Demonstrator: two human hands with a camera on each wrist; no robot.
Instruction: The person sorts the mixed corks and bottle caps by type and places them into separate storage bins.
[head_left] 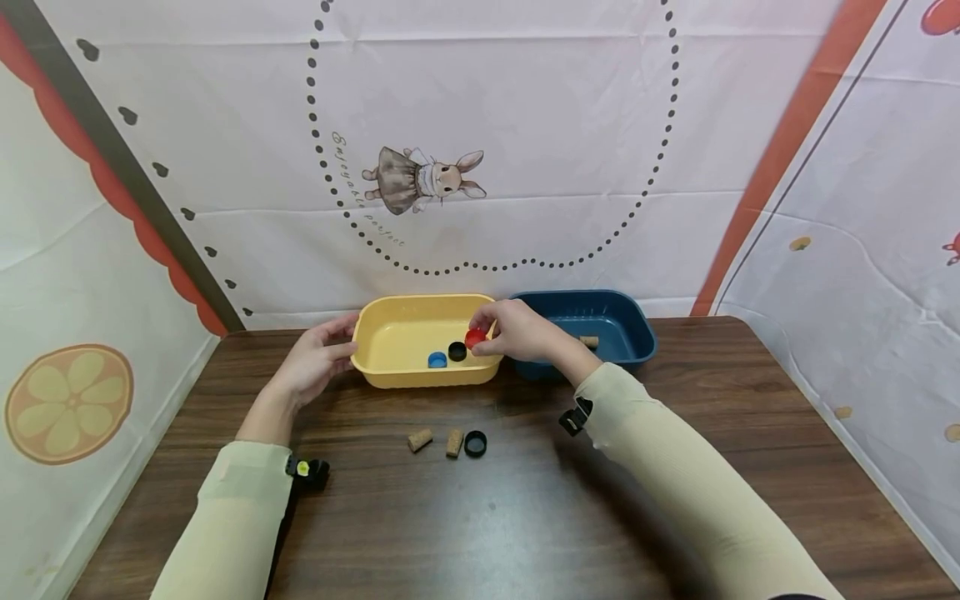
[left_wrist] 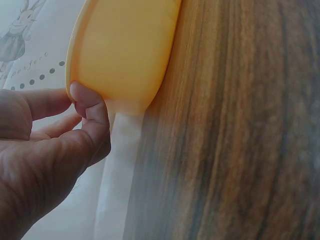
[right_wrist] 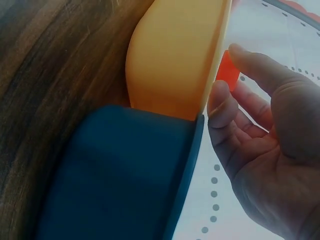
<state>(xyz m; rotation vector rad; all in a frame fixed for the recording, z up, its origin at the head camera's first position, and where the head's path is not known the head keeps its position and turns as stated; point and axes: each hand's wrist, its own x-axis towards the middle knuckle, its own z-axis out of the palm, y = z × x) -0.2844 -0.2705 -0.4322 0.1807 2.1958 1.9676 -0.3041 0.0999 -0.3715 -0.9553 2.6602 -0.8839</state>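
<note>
My right hand (head_left: 517, 332) pinches a red bottle cap (head_left: 475, 337) between thumb and fingers, over the right end of the yellow basin (head_left: 390, 379). The right wrist view shows that red cap (right_wrist: 228, 73) at the fingertips, just above the rim. At the basin's left end, my left hand (head_left: 311, 362) grips the rim; in the left wrist view, thumb and finger pinch the edge of the yellow basin (left_wrist: 130, 50). Inside it lie a blue cap (head_left: 437, 360) and a black cap (head_left: 457, 351).
A dark blue basin (head_left: 641, 354) stands against the yellow one's right side, with a cork (head_left: 589, 342) in it. On the wooden table (head_left: 420, 533), in front, lie a cork (head_left: 420, 439), another cork (head_left: 454, 443) and a black cap (head_left: 476, 443). A printed cloth hangs behind.
</note>
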